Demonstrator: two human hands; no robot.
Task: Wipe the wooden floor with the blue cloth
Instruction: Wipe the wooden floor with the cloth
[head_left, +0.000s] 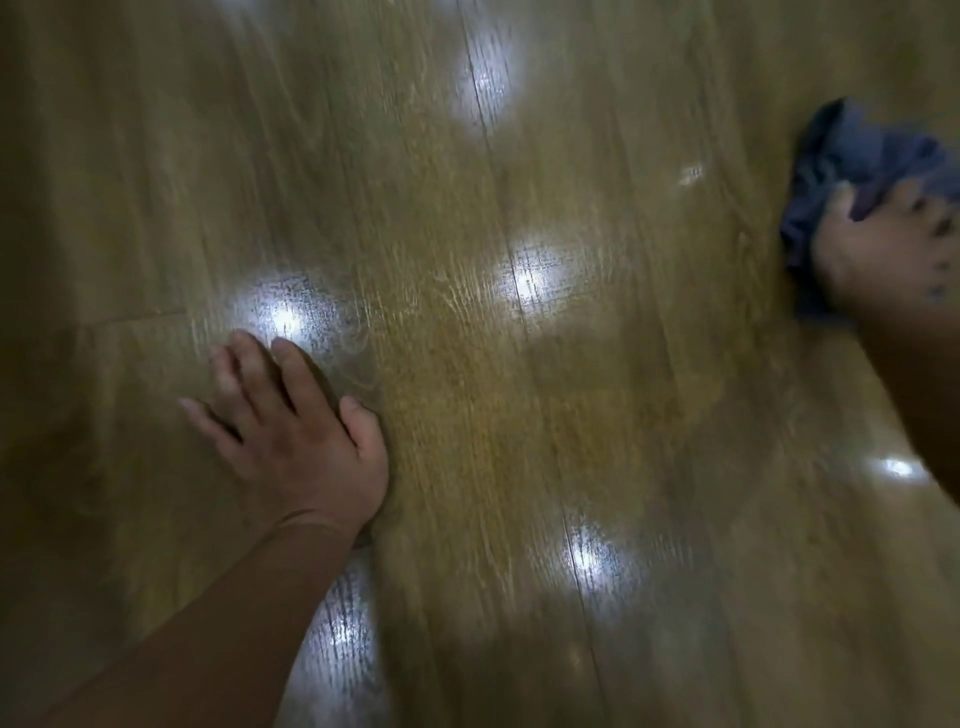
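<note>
The wooden floor (519, 389) fills the view, brown planks with a glossy sheen. My left hand (296, 436) lies flat on the floor at the lower left, palm down, fingers spread, holding nothing. At the right edge my right hand (883, 249) presses down on the crumpled blue cloth (852, 150), which bunches out from under the fingers toward the top and left. The right hand and cloth are blurred. Part of the cloth is hidden under the hand.
Bright spots of ceiling light (524, 283) reflect off the floor in several places. Plank seams (550, 415) run roughly top to bottom. No other objects are in view.
</note>
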